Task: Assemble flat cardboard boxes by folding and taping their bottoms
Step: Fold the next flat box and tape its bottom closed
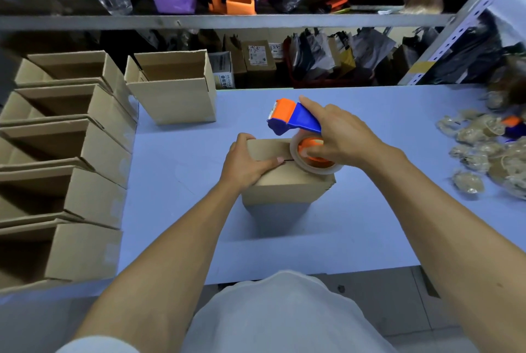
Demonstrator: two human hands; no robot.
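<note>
Six open boxes (85,153) beside blue table (370,224), shelving (227,22) behind.

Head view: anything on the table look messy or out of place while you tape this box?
Yes: crumpled wads of used clear tape are heaped on the right side of the pale blue table, half burying a second orange-and-blue tape dispenser. The small brown cardboard box under the hands looks square.

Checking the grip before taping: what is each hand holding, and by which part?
Right hand grips the tape dispenser by its blue handle. Left hand presses on the box top flaps.
</note>
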